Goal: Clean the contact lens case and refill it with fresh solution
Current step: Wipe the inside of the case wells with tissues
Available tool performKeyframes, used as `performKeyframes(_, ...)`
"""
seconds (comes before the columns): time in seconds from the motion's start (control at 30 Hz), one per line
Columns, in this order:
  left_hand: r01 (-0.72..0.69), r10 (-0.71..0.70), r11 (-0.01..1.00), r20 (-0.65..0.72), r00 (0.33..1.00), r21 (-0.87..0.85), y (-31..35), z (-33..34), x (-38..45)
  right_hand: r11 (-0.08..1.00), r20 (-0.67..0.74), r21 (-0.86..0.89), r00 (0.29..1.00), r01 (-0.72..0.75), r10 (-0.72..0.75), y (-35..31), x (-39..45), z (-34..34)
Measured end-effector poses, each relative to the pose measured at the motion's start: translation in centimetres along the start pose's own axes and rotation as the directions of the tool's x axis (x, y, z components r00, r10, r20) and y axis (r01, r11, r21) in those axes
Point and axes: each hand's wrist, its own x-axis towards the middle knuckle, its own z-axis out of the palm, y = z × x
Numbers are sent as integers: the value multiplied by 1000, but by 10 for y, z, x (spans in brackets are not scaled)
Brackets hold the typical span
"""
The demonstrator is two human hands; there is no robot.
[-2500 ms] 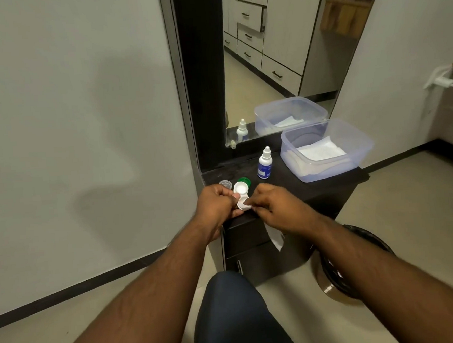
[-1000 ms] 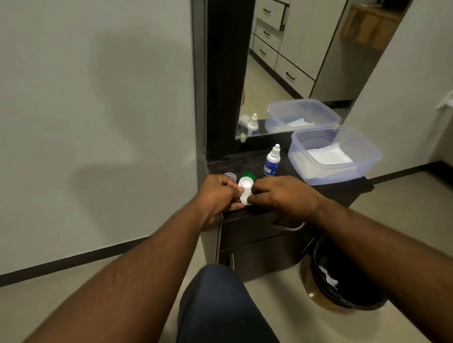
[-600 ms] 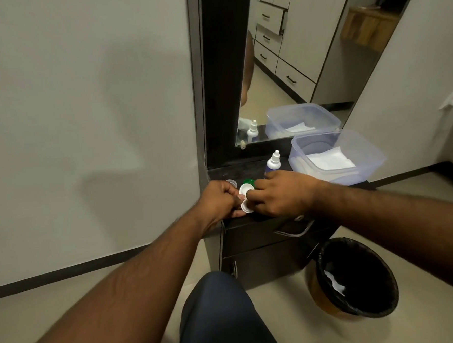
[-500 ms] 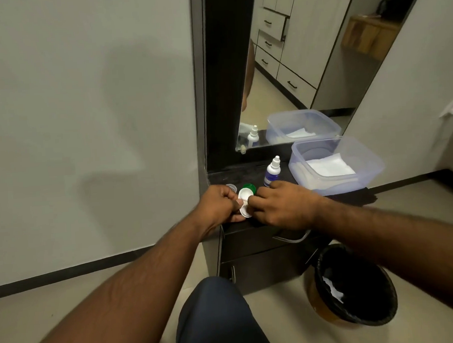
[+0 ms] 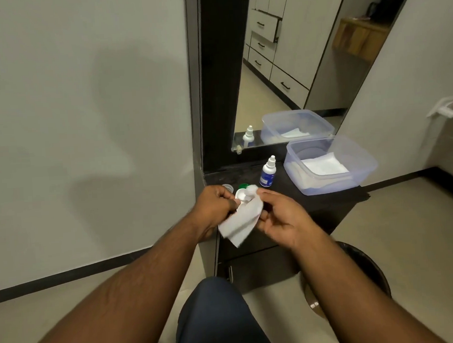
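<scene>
Left hand (image 5: 214, 201): fingers are curled, and the contact lens case (image 5: 241, 195) is pinched at its left end. Right hand (image 5: 281, 213): fingers are curled round a white tissue (image 5: 240, 221), whose bunched upper end is pressed into the case; the loose remainder hangs down between the two hands. The case is white, with one round well seen open and facing up; the other well is covered by the tissue. It is held just above the front left corner of the dark table (image 5: 287, 191). A green cap (image 5: 243, 186) and a clear cap (image 5: 227, 187) are noted on the table directly behind the case, near the left edge. A solution bottle (image 5: 268, 172), white with a blue label, stands upright further back. A clear plastic tub (image 5: 331, 165) holding white tissues occupies the right side of the table.
</scene>
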Motion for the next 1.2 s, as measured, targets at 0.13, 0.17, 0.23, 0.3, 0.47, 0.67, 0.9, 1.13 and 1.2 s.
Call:
performKeyframes(0.13, -55, 55, 998, -3, 998, 2, -8, 1, 3, 973, -6, 213, 996, 91, -92, 4, -7, -19)
performKeyframes(0.17, -39, 39, 998, 6, 999, -42, -8, 1, 5, 982, 14, 141, 992, 122, -126, 4, -9, -21)
performKeyframes(0.23, -6, 10, 994, 34, 999, -113, -10, 3, 7, 965, 24, -142, 975, 221, -220, 3, -10, -27)
performKeyframes(0.3, -12, 16, 995, 41, 999, -94, -8, 4, 7, 819, 99, -442, 928, 365, -360, -4, -8, -30)
performKeyframes(0.47, 0, 5, 995, 44, 999, -96, -4, 3, 3, 121, 525, -784, 753, 609, -397, -16, 9, -27)
performKeyframes(0.67, 16, -15, 993, 15, 1000, -115, -4, 4, 1, -366, 694, -715, 668, 596, -269, -18, 21, -26)
performKeyframes(0.9, 5, -13, 987, -51, 999, -161, -5, 9, 1, 284, 184, -850, 754, 444, -630, 26, 6, -16)
performKeyframes(1.13, 20, -20, 984, 2, 1000, -177, -4, 5, -2, 350, 137, -855, 819, 382, -558, 33, 6, 0)
performKeyframes(1.2, 28, -28, 985, 0, 1000, -173, -5, 4, -2, 276, 220, -866, 815, 416, -537, 32, 6, -3)
